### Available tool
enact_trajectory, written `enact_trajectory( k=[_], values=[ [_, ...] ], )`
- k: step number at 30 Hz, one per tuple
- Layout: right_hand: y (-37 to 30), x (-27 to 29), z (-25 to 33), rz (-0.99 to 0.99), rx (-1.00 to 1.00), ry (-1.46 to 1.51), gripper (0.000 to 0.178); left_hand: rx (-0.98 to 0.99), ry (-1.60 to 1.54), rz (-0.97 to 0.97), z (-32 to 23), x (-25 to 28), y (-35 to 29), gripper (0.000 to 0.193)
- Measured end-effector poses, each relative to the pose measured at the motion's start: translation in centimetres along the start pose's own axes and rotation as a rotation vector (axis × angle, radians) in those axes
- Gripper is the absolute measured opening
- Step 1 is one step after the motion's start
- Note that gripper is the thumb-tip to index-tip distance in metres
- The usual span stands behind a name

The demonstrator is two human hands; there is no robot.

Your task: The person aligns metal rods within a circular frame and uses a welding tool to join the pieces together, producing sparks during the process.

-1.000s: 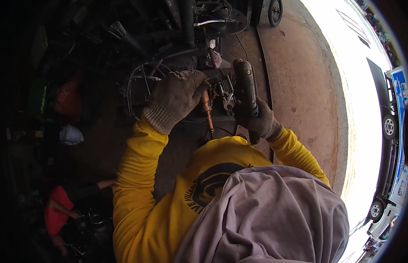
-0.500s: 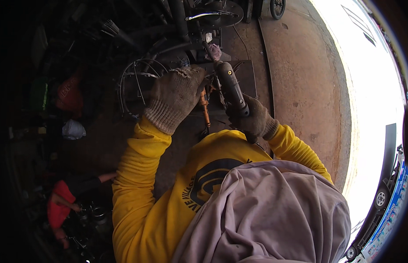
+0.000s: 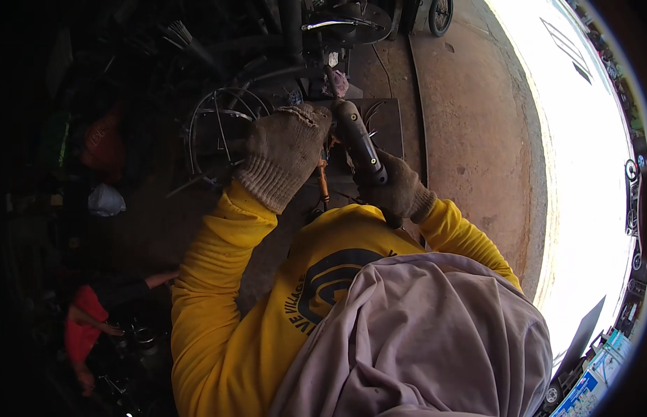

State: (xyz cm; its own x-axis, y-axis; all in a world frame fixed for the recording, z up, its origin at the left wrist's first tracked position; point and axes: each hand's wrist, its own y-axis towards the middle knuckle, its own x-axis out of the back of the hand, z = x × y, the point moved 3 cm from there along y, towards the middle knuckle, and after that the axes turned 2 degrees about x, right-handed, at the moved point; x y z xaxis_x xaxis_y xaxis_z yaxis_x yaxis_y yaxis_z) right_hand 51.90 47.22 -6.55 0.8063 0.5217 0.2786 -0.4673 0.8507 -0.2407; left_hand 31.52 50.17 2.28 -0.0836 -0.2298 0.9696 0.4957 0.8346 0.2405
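A dark exhaust muffler (image 3: 361, 142), a cylinder with bright bolts on its side, lies slanted in front of my chest. My right hand (image 3: 400, 187), in a brown knit glove, is closed round its near end. Beside the muffler's far end is my left hand (image 3: 285, 153), gloved alike and with its fingers curled; what they grip is hidden behind the glove. Past the far end a thin pipe runs away from me, with a pinkish rag (image 3: 336, 85) next to it. Below and between my hands shows part of an orange rod-shaped piece (image 3: 323, 184).
A bare spoked wheel rim (image 3: 219, 132) lies to the left. Ahead are dark metal parts and a disc (image 3: 361, 24). A person in a red top (image 3: 87, 320) works at lower left. A tyre (image 3: 440, 15) stands far ahead; a bright street runs along the right.
The muffler has shifted slightly to the left and turned a little. My left hand has moved a bit right, nearer its far end. My right hand keeps its hold.
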Motion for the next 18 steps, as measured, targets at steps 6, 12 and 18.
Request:
enact_trajectory(
  k=[6, 12, 18],
  values=[
    [0.5, -0.6, -0.2, 0.043, -0.025, 0.009, 0.064, -0.042, 0.044, -0.117, 0.5, -0.2, -1.1, 0.031],
    [0.7, -0.8, 0.4, 0.073, -0.047, -0.062, 0.066, -0.060, 0.023, -0.158, 0.8, -0.1, -1.1, 0.024],
    [1.0, -1.8, -2.2, 0.088, -0.041, 0.133, 0.067, 0.027, 0.031, -0.077, 0.7, -0.5, -2.0, 0.017]
  ],
)
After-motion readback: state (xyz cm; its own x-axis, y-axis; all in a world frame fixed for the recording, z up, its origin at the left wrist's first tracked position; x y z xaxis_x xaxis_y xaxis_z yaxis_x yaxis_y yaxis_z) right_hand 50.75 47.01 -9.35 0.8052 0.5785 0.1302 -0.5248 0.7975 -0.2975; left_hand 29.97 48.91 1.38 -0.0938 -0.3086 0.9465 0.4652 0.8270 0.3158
